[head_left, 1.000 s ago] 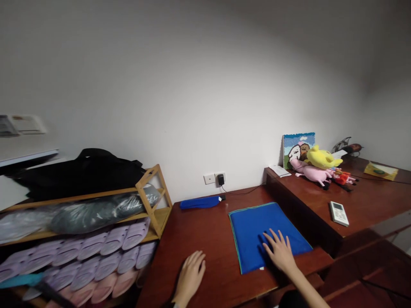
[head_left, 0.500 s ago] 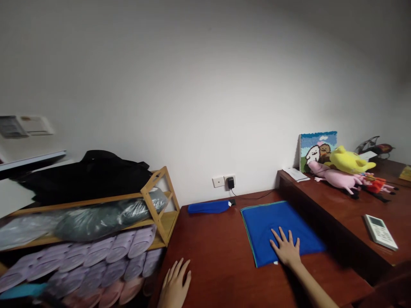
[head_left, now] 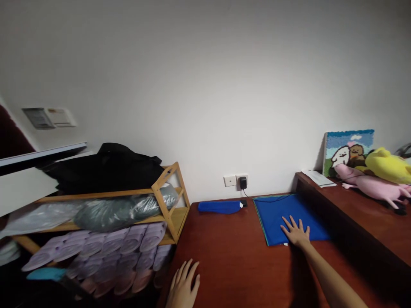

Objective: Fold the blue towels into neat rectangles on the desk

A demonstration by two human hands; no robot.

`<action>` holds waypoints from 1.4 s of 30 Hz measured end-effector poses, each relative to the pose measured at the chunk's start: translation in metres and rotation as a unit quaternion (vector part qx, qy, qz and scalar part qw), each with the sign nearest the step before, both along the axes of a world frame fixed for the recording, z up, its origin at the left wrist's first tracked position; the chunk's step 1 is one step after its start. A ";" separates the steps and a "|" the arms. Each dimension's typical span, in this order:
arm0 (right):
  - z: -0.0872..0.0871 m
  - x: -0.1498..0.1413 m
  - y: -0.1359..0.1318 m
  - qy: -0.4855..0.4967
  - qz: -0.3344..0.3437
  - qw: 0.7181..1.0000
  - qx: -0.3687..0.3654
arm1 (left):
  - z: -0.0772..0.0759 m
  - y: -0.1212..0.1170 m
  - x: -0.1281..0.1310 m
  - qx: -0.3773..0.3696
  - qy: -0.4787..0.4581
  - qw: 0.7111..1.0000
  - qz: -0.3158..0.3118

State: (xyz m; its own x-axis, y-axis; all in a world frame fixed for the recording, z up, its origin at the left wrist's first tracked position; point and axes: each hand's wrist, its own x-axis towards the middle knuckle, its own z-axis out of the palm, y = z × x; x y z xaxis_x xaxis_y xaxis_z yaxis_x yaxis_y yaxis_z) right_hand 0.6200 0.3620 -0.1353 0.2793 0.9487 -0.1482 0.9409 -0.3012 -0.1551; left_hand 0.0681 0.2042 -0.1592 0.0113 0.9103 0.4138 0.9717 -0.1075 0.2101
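Observation:
A blue cloth [head_left: 276,218] with a thin green border lies flat on the reddish-brown desk [head_left: 231,256], its far edge up against the wall. My right hand [head_left: 297,233] rests on the cloth's near part, palm down with the fingers spread. A small white tag shows at the cloth's near edge, just left of that wrist. On the desk's left side, my left hand [head_left: 184,284] lies with fingers stretched out and nothing in it. Farther back, a folded blue cloth [head_left: 218,207] sits along the wall.
A black adapter [head_left: 243,182] with a cord is plugged into the wall. To the right, a raised ledge [head_left: 359,205] bears a pink plush toy [head_left: 369,184], a yellow plush toy [head_left: 390,164] and a picture [head_left: 348,149]. A wooden rack [head_left: 165,209] with several lilac slippers [head_left: 128,239] stands left.
My right hand has slid the flat blue cloth away from me to the wall, over part of the cord. The view has turned left. My left hand stays on the desk.

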 end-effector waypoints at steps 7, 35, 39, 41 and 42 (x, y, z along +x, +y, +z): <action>0.014 0.004 0.015 0.011 -0.009 1.000 -0.012 | 0.005 -0.004 0.003 -0.011 0.000 1.000 0.004; 0.013 -0.275 -0.024 0.017 0.290 0.948 0.131 | 0.012 -0.016 0.012 -0.019 -0.008 1.000 0.013; -0.029 -0.277 -0.117 0.008 0.313 0.924 0.218 | 0.014 -0.014 0.016 -0.017 -0.004 1.000 0.013; -0.046 -0.281 -0.163 0.014 0.317 0.917 0.242 | 0.018 -0.014 0.018 -0.019 -0.001 1.000 0.011; -0.051 -0.284 -0.184 0.024 0.317 0.916 0.245 | 0.021 -0.013 0.019 -0.020 0.002 1.000 0.011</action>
